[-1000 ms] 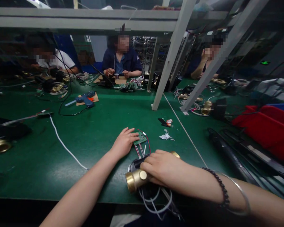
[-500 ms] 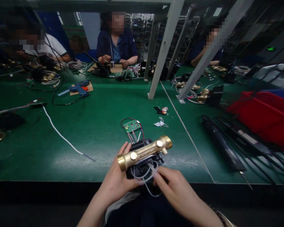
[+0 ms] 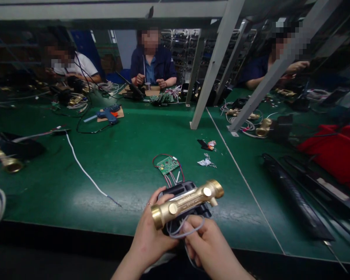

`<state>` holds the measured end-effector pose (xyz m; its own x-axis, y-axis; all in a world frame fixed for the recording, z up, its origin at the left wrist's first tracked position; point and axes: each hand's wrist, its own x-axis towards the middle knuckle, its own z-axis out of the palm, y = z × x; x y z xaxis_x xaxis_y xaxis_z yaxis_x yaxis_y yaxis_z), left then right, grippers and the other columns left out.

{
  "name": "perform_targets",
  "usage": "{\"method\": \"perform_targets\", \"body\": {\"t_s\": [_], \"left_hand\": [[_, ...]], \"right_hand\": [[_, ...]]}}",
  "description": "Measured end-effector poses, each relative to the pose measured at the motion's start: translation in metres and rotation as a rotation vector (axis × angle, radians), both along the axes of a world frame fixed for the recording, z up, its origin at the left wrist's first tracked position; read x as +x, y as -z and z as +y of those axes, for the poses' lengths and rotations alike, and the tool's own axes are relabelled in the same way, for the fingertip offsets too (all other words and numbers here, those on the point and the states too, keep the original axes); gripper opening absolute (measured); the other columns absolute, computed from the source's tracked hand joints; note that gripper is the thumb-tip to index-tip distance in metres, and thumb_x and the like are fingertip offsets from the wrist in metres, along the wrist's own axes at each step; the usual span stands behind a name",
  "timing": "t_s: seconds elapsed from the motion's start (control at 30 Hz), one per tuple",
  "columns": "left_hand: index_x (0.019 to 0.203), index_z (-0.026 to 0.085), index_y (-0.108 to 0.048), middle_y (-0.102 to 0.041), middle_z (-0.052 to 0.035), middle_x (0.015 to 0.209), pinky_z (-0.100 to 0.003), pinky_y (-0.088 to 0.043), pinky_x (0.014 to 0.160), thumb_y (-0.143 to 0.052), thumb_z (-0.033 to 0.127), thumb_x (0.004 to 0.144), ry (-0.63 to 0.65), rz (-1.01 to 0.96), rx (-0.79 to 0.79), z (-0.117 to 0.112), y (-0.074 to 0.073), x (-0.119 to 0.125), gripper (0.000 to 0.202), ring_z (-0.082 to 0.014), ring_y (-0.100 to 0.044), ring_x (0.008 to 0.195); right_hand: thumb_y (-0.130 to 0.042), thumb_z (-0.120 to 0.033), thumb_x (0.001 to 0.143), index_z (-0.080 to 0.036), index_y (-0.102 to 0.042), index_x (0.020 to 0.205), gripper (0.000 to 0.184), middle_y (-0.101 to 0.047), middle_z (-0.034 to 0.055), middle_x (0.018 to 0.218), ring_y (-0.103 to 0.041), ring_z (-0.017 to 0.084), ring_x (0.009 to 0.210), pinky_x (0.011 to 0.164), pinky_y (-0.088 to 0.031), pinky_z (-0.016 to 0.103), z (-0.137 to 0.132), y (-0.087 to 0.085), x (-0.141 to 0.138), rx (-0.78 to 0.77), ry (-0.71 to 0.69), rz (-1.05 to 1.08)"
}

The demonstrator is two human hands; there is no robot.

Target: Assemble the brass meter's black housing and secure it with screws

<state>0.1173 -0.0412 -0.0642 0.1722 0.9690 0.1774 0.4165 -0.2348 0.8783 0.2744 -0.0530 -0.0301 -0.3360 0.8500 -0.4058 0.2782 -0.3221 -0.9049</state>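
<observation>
A brass pipe fitting [image 3: 189, 201] with threaded ends lies across a black plastic housing [image 3: 179, 189] at the table's near edge. My left hand [image 3: 153, 221] is wrapped round the left side of the housing, its fingers partly behind the brass. Below the fitting, my right hand [image 3: 202, 237] pinches a looped grey cable [image 3: 189, 234] against the housing's near side; the fingertips are partly hidden. Thin wires run from the housing's far side to a green circuit board [image 3: 168, 165] lying flat on the table. A red and black wire loops around that board.
Wire scraps [image 3: 207, 161] and black and orange bits [image 3: 207, 145] lie beyond the board. A blue glue gun [image 3: 109, 114] rests at far left. On the right are a black handheld tool [image 3: 297, 198] with a thin metal tip and a red bin [image 3: 335, 155]. Co-workers sit opposite.
The camera view has shifted, so the scene sits lower and further right. My right hand has moved in closer under the brass fitting, and the cable loop has changed shape.
</observation>
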Motion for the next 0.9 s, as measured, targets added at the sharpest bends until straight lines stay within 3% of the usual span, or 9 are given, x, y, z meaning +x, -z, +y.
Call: {"method": "perform_targets", "body": {"t_s": [0.13, 0.27, 0.4, 0.57, 0.73, 0.8, 0.9], "left_hand": [[0.115, 0.025, -0.055, -0.046, -0.0092, 0.132, -0.047, -0.04, 0.104, -0.082, 0.029, 0.059, 0.036, 0.053, -0.017, 0.0, 0.0, -0.001, 0.062, -0.0304, -0.039, 0.128], [0.12, 0.025, -0.052, -0.042, -0.0096, 0.136, -0.047, -0.038, 0.107, -0.081, 0.034, 0.062, 0.02, 0.059, -0.039, -0.001, 0.003, -0.002, 0.066, -0.0295, -0.037, 0.129], [0.121, 0.026, -0.05, -0.041, -0.0088, 0.137, -0.046, -0.04, 0.104, -0.079, 0.029, 0.064, 0.028, 0.078, -0.003, -0.001, 0.0, -0.001, 0.064, -0.0291, -0.042, 0.125], [0.12, 0.027, -0.049, -0.045, -0.007, 0.133, -0.044, -0.041, 0.103, -0.077, 0.018, 0.063, 0.069, 0.116, 0.073, 0.0, -0.005, -0.002, 0.064, -0.0278, -0.041, 0.126], [0.112, 0.025, -0.056, -0.05, -0.0064, 0.129, -0.046, -0.041, 0.104, -0.077, 0.022, 0.064, 0.082, 0.095, 0.042, 0.002, -0.003, -0.001, 0.053, -0.0285, -0.039, 0.128], [0.111, 0.025, -0.057, -0.053, -0.0056, 0.125, -0.046, -0.04, 0.105, -0.076, 0.023, 0.065, 0.087, 0.084, 0.032, 0.002, -0.003, 0.0, 0.05, -0.0281, -0.038, 0.129], [0.114, 0.025, -0.055, -0.053, -0.0065, 0.127, -0.047, -0.04, 0.105, -0.077, 0.024, 0.065, 0.082, 0.066, 0.003, 0.003, -0.003, -0.001, 0.055, -0.0285, -0.036, 0.131]], "right_hand": [[-0.035, -0.071, 0.08, -0.017, -0.049, 0.073, 0.055, -0.036, -0.0066, 0.042, -0.029, 0.007, 0.034, 0.036, -0.023, 0.018, -0.005, 0.002, 0.01, -0.121, -0.064, 0.047], [-0.035, -0.066, 0.082, -0.016, -0.052, 0.082, 0.053, -0.032, -0.0089, 0.041, -0.026, 0.008, 0.034, 0.035, -0.021, 0.018, -0.006, -0.003, 0.022, -0.165, -0.118, 0.041], [-0.039, -0.054, 0.086, -0.016, -0.053, 0.077, 0.042, -0.035, -0.006, 0.048, -0.031, 0.009, 0.042, 0.042, -0.026, 0.02, -0.002, -0.008, 0.017, -0.061, -0.099, 0.09], [-0.045, -0.038, 0.091, -0.016, -0.056, 0.075, 0.029, -0.051, 0.0003, 0.069, -0.046, 0.013, 0.066, 0.065, -0.038, 0.023, 0.0, -0.006, 0.003, 0.07, -0.056, 0.206], [-0.04, -0.065, 0.087, -0.016, -0.052, 0.075, 0.052, -0.036, -0.0056, 0.049, -0.031, 0.008, 0.043, 0.041, -0.026, 0.02, -0.009, 0.0, 0.017, -0.104, -0.07, 0.162], [-0.038, -0.072, 0.084, -0.015, -0.052, 0.077, 0.058, -0.041, -0.0039, 0.05, -0.036, 0.009, 0.041, 0.04, -0.029, 0.019, -0.013, 0.004, 0.026, -0.15, -0.084, 0.117], [-0.036, -0.065, 0.087, -0.015, -0.053, 0.079, 0.054, -0.052, 0.001, 0.058, -0.05, 0.012, 0.047, 0.046, -0.039, 0.021, -0.017, 0.013, 0.033, -0.124, -0.124, 0.068]]}}
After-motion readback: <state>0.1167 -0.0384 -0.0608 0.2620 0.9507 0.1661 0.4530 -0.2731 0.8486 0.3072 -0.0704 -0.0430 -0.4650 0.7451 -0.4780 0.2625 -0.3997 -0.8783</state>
